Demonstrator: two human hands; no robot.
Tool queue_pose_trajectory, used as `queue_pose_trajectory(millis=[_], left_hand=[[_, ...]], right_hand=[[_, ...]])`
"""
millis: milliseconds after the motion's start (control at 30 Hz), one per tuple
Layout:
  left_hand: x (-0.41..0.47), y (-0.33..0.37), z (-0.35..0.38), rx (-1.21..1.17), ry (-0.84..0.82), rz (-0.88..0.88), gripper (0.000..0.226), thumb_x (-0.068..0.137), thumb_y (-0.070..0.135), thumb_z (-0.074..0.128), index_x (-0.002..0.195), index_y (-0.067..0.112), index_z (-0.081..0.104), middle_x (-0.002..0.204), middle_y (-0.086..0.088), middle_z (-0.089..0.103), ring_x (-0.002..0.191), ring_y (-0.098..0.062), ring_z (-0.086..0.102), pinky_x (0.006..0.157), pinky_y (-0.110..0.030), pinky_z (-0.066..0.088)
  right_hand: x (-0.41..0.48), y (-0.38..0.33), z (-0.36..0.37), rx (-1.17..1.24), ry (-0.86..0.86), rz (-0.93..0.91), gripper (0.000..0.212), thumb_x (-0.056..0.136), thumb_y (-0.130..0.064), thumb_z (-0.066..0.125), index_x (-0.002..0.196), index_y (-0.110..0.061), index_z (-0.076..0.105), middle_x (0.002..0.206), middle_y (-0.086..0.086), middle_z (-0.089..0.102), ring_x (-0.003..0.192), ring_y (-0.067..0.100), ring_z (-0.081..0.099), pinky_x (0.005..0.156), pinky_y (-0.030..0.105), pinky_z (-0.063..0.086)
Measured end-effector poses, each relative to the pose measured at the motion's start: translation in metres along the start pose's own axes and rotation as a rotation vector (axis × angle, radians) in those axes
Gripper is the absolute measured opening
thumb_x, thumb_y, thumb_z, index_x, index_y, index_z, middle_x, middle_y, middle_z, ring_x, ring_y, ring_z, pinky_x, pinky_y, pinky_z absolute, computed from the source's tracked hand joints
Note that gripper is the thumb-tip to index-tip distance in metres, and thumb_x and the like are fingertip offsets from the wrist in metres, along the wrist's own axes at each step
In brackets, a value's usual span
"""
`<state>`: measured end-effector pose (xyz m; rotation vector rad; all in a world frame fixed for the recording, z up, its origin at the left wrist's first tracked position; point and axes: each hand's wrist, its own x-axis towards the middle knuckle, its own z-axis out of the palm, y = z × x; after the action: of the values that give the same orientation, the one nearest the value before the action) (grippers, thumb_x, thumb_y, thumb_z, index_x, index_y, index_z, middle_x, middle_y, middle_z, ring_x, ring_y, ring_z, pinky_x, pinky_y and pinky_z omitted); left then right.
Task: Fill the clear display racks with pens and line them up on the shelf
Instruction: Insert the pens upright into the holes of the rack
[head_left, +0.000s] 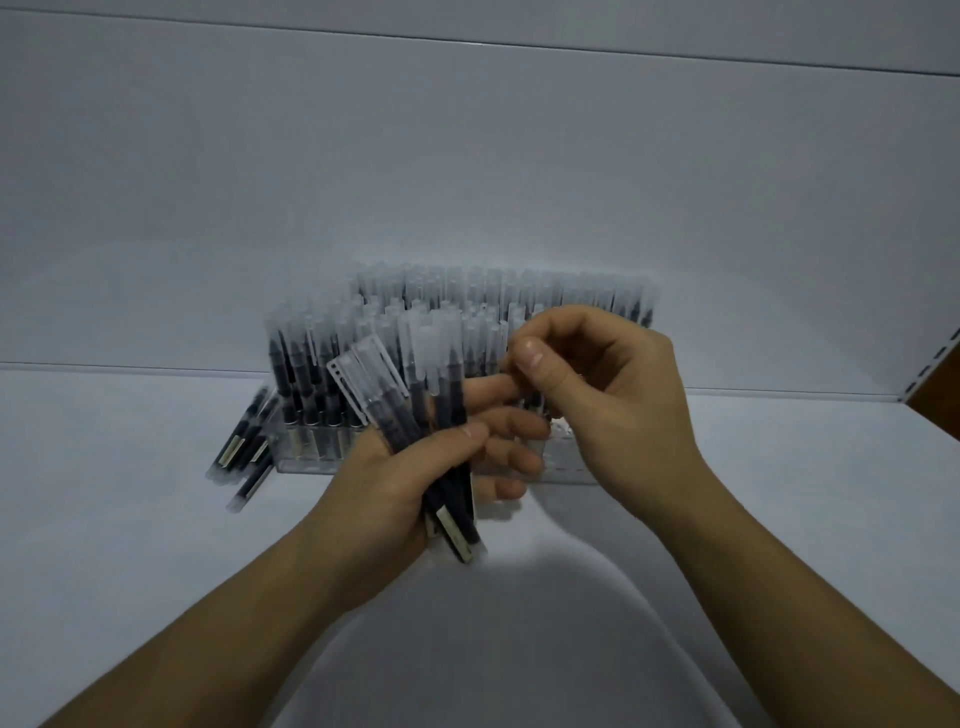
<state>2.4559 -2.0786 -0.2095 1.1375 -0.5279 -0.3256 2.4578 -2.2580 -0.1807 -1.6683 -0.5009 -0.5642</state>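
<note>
My left hand (415, 483) grips a fanned bundle of several dark pens with frosted caps (415, 410), caps pointing up. My right hand (597, 395) hovers just right of the bundle with thumb and fingers curled; whether it pinches a pen is hidden by its own fingers. Behind both hands a clear display rack (311, 462) stands on the white shelf (130, 519), packed with upright pens. A second filled row of pens (519, 291) rises behind it against the back wall.
Several loose pens (244, 447) lie flat on the shelf left of the rack. A perforated shelf upright (935, 369) stands at the far right edge. The white back panel (467, 156) closes the shelf behind the racks.
</note>
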Motion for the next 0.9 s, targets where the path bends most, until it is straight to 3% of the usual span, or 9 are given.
queue_pose_trajectory(millis=[100,200,300,433,467,533,633,767,900], left_hand=[[0.001,-0.001,-0.001,0.041,0.003,-0.006,0.037,0.094,0.012,0.052,0.128,0.013,0.066,0.111,-0.023,0.071,0.093,-0.034,0.070,0.080,-0.038,0.059],[0.000,-0.002,-0.001,0.086,-0.068,-0.058,0.033,0.095,0.013,0.052,0.125,0.010,0.066,0.110,-0.024,0.071,0.090,-0.037,0.071,0.076,-0.037,0.058],[-0.001,-0.003,-0.001,0.085,-0.154,-0.110,0.034,0.098,0.014,0.049,0.128,0.003,0.060,0.112,-0.026,0.070,0.094,-0.042,0.070,0.079,-0.040,0.058],[0.000,-0.003,-0.001,0.021,-0.056,-0.047,0.036,0.096,0.015,0.048,0.126,0.008,0.066,0.114,-0.019,0.073,0.106,-0.037,0.070,0.089,-0.042,0.058],[0.000,-0.005,-0.002,0.125,-0.005,0.024,0.036,0.096,0.014,0.047,0.127,0.009,0.065,0.115,-0.013,0.073,0.108,-0.031,0.070,0.093,-0.041,0.057],[-0.001,-0.009,-0.008,0.570,0.099,0.246,0.034,0.097,0.014,0.047,0.127,0.013,0.062,0.115,0.000,0.073,0.111,-0.019,0.068,0.097,-0.039,0.055],[0.000,-0.012,-0.012,1.136,0.015,0.456,0.035,0.098,0.012,0.047,0.125,0.030,0.060,0.120,0.013,0.060,0.115,-0.007,0.057,0.096,-0.026,0.048],[0.003,-0.022,-0.016,1.438,-0.078,0.384,0.049,0.091,0.005,0.059,0.137,0.023,0.056,0.134,0.009,0.049,0.123,-0.013,0.046,0.099,-0.040,0.042],[0.002,-0.022,-0.017,1.535,-0.086,0.319,0.065,0.081,0.001,0.060,0.142,0.021,0.051,0.137,0.008,0.048,0.127,-0.016,0.044,0.103,-0.041,0.041]], right_hand=[[0.002,-0.001,-0.006,0.030,0.033,0.033,0.013,0.090,-0.015,0.074,0.101,-0.007,0.074,0.091,0.004,0.075,0.086,0.019,0.071,0.075,0.026,0.057],[0.000,-0.001,-0.005,0.018,-0.059,0.061,0.024,0.087,-0.015,0.076,0.110,-0.008,0.073,0.096,0.004,0.076,0.093,0.023,0.074,0.080,0.038,0.063],[-0.001,-0.002,-0.004,-0.001,-0.119,0.066,0.025,0.089,-0.008,0.075,0.114,-0.009,0.073,0.094,0.007,0.076,0.086,0.021,0.075,0.073,0.036,0.063],[0.003,-0.005,-0.006,0.046,0.059,0.022,0.022,0.090,-0.003,0.074,0.111,-0.008,0.074,0.089,0.011,0.075,0.081,0.019,0.072,0.073,0.028,0.059],[0.006,-0.005,-0.009,0.069,0.131,0.023,0.020,0.090,-0.001,0.073,0.109,-0.009,0.074,0.087,0.011,0.074,0.078,0.017,0.069,0.071,0.025,0.055],[0.011,-0.006,-0.017,0.128,0.273,0.045,0.018,0.090,-0.001,0.071,0.104,-0.011,0.075,0.081,0.009,0.070,0.072,0.016,0.063,0.064,0.025,0.051],[0.016,-0.005,-0.032,0.137,0.431,0.072,0.018,0.090,-0.001,0.069,0.105,-0.010,0.073,0.081,0.007,0.070,0.075,0.021,0.062,0.064,0.034,0.052],[0.018,-0.001,-0.040,-0.042,0.516,0.004,0.018,0.093,-0.005,0.070,0.110,-0.011,0.071,0.085,0.004,0.071,0.078,0.020,0.067,0.075,0.049,0.061],[0.018,0.003,-0.041,-0.109,0.504,-0.027,0.019,0.094,-0.009,0.070,0.112,-0.015,0.071,0.095,0.010,0.076,0.089,0.026,0.072,0.079,0.055,0.058]])
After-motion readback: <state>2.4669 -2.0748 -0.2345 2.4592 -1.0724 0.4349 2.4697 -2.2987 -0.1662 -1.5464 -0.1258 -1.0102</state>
